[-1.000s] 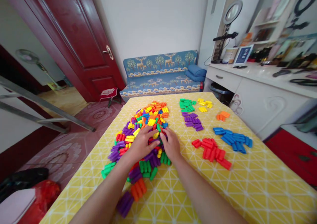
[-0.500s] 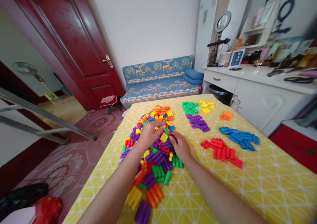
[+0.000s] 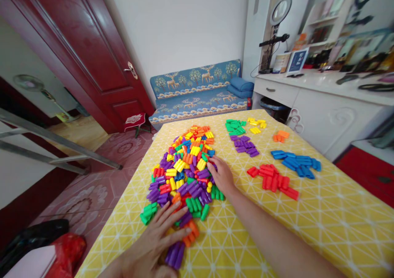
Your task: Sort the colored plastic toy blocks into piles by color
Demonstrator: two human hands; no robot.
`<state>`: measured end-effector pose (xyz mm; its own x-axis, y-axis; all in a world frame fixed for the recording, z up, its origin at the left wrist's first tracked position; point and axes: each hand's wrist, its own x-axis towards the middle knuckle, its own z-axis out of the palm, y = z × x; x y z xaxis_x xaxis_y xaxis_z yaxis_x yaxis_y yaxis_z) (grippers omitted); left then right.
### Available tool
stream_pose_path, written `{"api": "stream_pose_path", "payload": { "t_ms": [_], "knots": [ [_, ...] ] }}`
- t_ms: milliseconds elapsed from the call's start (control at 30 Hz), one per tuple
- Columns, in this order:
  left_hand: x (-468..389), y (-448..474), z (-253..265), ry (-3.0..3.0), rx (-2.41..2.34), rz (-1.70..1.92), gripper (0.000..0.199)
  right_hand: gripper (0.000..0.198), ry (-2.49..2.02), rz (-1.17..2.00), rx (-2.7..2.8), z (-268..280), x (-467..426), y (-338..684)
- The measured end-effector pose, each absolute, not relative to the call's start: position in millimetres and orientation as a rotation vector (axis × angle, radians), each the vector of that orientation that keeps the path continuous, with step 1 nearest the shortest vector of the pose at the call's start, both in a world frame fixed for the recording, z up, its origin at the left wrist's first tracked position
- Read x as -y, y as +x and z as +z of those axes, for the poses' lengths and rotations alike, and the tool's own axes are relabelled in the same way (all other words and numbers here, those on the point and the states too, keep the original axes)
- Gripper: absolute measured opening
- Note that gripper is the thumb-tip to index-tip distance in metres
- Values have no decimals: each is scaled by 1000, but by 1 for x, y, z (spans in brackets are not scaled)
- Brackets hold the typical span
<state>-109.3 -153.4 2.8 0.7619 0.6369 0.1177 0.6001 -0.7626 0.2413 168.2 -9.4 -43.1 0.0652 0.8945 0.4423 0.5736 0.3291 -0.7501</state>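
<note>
A mixed pile of plastic building blocks [image 3: 184, 175] in purple, yellow, orange, red, green and blue is heaped on the table's left half. My left hand [image 3: 156, 237], palm down with spread fingers, lies over the near end of the pile, by orange and purple blocks. It covers some of them. At the pile's right edge, my right hand [image 3: 222, 174] rests against the blocks with its fingers slightly curved and apart; I see nothing held in it. Green blocks [image 3: 217, 193] sit just below this hand.
On the table's right side lie separate groups of green blocks [image 3: 235, 127], yellow blocks [image 3: 256, 124], purple blocks [image 3: 245, 146], orange blocks [image 3: 280, 136], blue blocks [image 3: 297, 163] and red blocks [image 3: 273, 178]. A patterned sofa [image 3: 197, 101] stands behind the yellow tablecloth [image 3: 234, 237].
My left hand has moved from the middle of the pile to its near end and spread its fingers. The right hand has stayed at the pile's right edge. The view has shifted slightly.
</note>
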Motion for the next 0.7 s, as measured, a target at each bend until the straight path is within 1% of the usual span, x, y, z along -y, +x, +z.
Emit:
{"api": "stream_pose_path", "payload": {
  "t_ms": [133,167,267,367,400,467,600,700],
  "knots": [
    [138,-76,-1,2799,-1070,329,97,40,-1336,415,1617,-45,10,169],
    [132,-66,0,2809,-1066,317,95,40,-1324,416,1615,-45,10,169],
    [110,-40,5,2822,-1071,368,86,39,-1299,429,1598,-46,11,170],
    [85,-17,12,2785,-1130,609,68,39,-1282,449,1568,-46,10,171],
    [76,-10,13,2736,-1185,705,60,38,-1272,461,1552,-46,10,171],
    [59,0,13,2587,-1340,864,51,36,-1235,504,1498,-46,11,171],
    [33,7,3,2385,-1476,1041,46,35,-1139,553,1323,-44,15,174],
    [29,5,-6,2406,-1476,1038,44,33,-1139,461,1270,-35,10,190]
  ]
}}
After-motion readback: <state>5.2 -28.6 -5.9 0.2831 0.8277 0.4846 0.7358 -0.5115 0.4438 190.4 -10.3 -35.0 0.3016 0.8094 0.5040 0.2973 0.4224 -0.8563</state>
